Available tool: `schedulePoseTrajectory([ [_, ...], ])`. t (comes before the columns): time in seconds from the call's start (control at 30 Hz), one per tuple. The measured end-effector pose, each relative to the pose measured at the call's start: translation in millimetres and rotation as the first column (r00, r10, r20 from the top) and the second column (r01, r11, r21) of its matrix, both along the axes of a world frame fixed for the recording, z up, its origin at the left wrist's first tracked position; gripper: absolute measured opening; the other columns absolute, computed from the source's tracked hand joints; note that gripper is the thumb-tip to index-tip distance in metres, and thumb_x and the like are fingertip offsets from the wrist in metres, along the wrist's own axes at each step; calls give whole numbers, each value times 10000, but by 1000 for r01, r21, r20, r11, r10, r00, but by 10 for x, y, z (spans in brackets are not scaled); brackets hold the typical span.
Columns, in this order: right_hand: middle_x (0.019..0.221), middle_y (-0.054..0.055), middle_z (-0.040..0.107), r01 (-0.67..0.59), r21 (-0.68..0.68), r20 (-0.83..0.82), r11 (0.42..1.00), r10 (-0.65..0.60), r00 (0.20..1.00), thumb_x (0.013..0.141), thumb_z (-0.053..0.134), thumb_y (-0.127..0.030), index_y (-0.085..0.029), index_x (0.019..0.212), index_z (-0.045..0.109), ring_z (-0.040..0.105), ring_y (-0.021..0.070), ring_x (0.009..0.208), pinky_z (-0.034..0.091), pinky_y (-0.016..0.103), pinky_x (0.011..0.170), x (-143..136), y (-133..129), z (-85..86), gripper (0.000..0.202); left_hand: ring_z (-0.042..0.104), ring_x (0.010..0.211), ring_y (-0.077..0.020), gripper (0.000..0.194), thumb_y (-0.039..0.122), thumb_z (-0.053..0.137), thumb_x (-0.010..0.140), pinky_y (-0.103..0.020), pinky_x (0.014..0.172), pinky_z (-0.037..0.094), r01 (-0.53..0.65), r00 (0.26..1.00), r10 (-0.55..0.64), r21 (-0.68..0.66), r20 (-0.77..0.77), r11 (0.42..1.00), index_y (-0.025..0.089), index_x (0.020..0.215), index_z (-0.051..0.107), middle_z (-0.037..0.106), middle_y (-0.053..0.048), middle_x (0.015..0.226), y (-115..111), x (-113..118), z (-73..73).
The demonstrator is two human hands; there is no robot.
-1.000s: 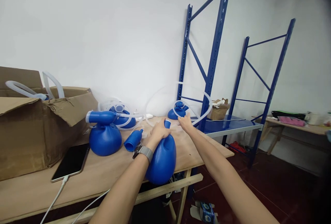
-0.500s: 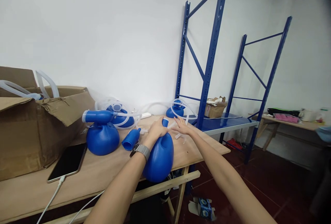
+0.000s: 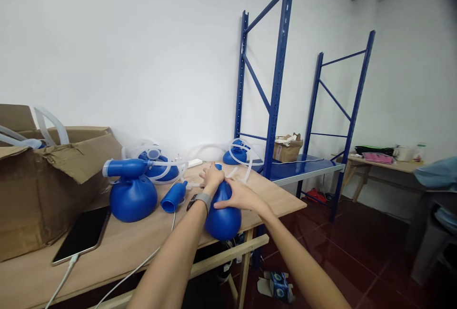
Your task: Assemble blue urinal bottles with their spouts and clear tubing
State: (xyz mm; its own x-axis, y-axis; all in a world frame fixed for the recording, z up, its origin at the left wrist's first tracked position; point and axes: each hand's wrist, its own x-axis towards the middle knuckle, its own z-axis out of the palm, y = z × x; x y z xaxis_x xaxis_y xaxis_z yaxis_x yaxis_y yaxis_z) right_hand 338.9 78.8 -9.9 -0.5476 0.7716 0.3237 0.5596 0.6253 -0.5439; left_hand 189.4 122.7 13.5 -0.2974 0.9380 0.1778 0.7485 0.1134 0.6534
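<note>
A blue plastic bottle (image 3: 224,223) rests at the front edge of the wooden table (image 3: 282,199). Around its neck is my left hand (image 3: 213,178), some fingers spread past it on the far side. My right hand (image 3: 240,196) grips the bottle's upper body, thumb across the near face. Left of my wrist lies a blue cup-like part (image 3: 173,196), its open end facing me. Farther left stands another blue bottle (image 3: 133,198) with a blue part lying across its top. Clear tubing (image 3: 210,146) runs behind my hands.
An open cardboard box (image 3: 46,194) with tubes stands at the left, beside a phone (image 3: 84,234) on a white cable. More blue bottles sit at the back. A blue metal rack (image 3: 280,71) rises behind the table's right end.
My right hand has come down from beside the neck onto the bottle's body. The bottle now stands more upright. The whole view has shifted a little to the right.
</note>
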Motion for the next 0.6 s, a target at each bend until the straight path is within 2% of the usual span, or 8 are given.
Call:
schedulePoseTrajectory([
  [0.1, 1584, 88, 494, -206, -88, 104, 975, 214, 971, 676, 878, -564, -284, 1552, 484, 428, 365, 1474, 344, 465, 1226, 308, 122, 383, 1001, 557, 1307, -401, 599, 346, 627, 803, -450, 934, 493, 35, 997, -30, 77, -70, 996, 214, 1384, 562, 622, -206, 1392, -21, -231, 71],
  [0.17, 1592, 70, 488, -200, -128, 220, 971, 224, 949, 673, 884, -517, -296, 1525, 525, 413, 357, 1488, 293, 457, 1252, 529, 227, 547, 950, 590, 1252, -370, 446, 371, 638, 806, -385, 897, 487, 75, 991, -61, 117, -120, 990, 180, 1208, 661, 688, -198, 1275, -43, -429, 103],
  [0.23, 1586, 93, 493, -150, -110, 284, 983, 175, 943, 646, 901, -472, -271, 1512, 540, 431, 373, 1472, 301, 461, 1243, 631, 274, 579, 960, 646, 1105, -328, 290, 434, 626, 833, -338, 816, 477, 124, 982, -101, 135, -162, 983, 180, 948, 705, 745, -161, 1059, -79, -602, 115],
  [0.3, 1558, 134, 516, -77, -45, 276, 996, 86, 957, 654, 894, -494, -234, 1513, 531, 470, 391, 1433, 339, 477, 1213, 554, 242, 479, 968, 660, 900, -273, 330, 488, 611, 854, -312, 720, 442, 171, 971, -142, 145, -193, 975, 193, 711, 640, 718, -105, 819, -133, -721, 111],
  [0.37, 1507, 168, 553, 48, 47, 187, 998, -56, 981, 766, 796, -599, -210, 1505, 518, 511, 393, 1385, 362, 510, 1180, 332, 169, 296, 879, 611, 744, -225, 424, 519, 616, 856, -304, 650, 387, 203, 962, -167, 161, -214, 966, 204, 584, 531, 627, -55, 661, -204, -790, 101],
  [0.4, 1490, 172, 560, 154, 106, 113, 982, -166, 980, 864, 677, -648, -216, 1481, 534, 510, 390, 1379, 342, 538, 1181, 198, 137, 198, 766, 576, 693, -204, 461, 534, 621, 853, -301, 628, 361, 213, 960, -173, 170, -221, 962, 208, 556, 487, 574, -32, 610, -243, -811, 98],
  [0.47, 1448, 153, 585, 251, 213, 53, 944, -267, 962, 932, 561, -691, -263, 1409, 584, 477, 389, 1393, 241, 598, 1207, -48, 112, 32, 641, 498, 623, -168, 517, 575, 631, 840, -296, 600, 323, 258, 952, -219, 178, -212, 950, 213, 532, 427, 472, 8, 545, -320, -847, 96],
  [0.6, 1349, 147, 597, 311, 291, 88, 905, -349, 933, 751, 664, -846, -299, 1287, 645, 387, 464, 1412, 154, 714, 1169, -270, 229, -102, 767, 379, 590, -130, 525, 620, 618, 823, -287, 583, 288, 486, 874, -472, 203, -119, 850, 216, 568, 400, 392, 46, 552, -432, -943, 104],
])
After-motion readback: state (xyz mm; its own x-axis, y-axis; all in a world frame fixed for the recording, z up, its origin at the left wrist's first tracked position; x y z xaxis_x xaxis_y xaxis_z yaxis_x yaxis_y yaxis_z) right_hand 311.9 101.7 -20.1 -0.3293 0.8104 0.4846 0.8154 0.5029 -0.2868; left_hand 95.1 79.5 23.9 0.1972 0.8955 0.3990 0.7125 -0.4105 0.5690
